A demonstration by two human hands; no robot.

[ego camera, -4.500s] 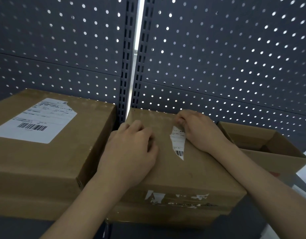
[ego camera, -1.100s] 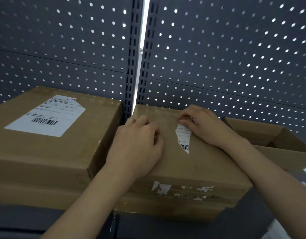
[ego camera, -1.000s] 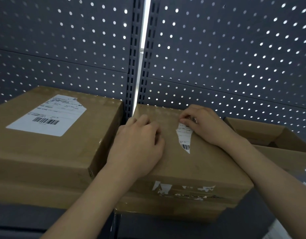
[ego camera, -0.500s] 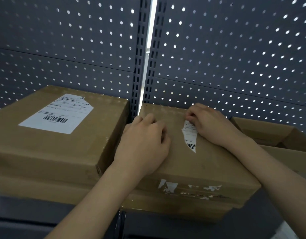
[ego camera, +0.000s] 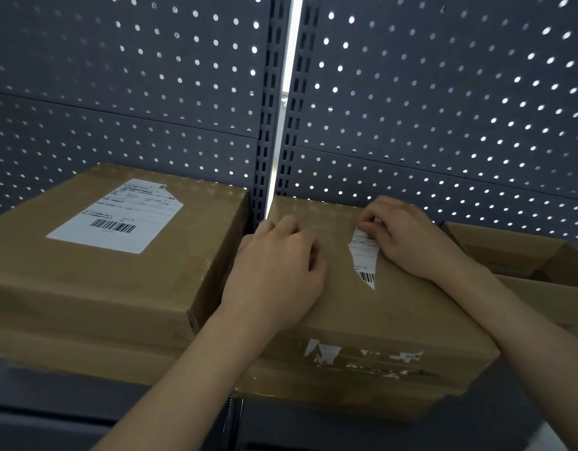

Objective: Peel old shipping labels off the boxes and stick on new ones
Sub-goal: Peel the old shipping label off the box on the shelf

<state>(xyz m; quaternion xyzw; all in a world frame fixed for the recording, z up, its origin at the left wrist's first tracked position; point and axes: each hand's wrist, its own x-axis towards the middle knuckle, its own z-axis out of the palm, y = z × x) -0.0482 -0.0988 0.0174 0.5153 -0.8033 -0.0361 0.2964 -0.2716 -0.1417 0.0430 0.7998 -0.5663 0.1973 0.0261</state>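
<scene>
The torn label strip, 1 narrow white sliver with a barcode at its lower tip, lies on top of the middle box, towards the back edge. The right hand pinches the strip's upper end between thumb and curled fingers, a tight, narrow grip; whether that end has lifted off the cardboard is hidden under the fingertips. The left hand rests on the same box top just left of the strip, knuckles up and fingers curled under, so I cannot tell if it holds anything. On the front face of the middle box there are several ragged paper scraps, too shredded to count. There are 3 boxes in the top row: the middle box, the left box just beside it, and an open box on the right, cut off by the frame. The left box carries 1 whole label with a barcode and small print too fine to read. More cardboard shows beneath the left and middle boxes, but its edges are hard to separate. The perforated pegboard wall stands behind all 3.
</scene>
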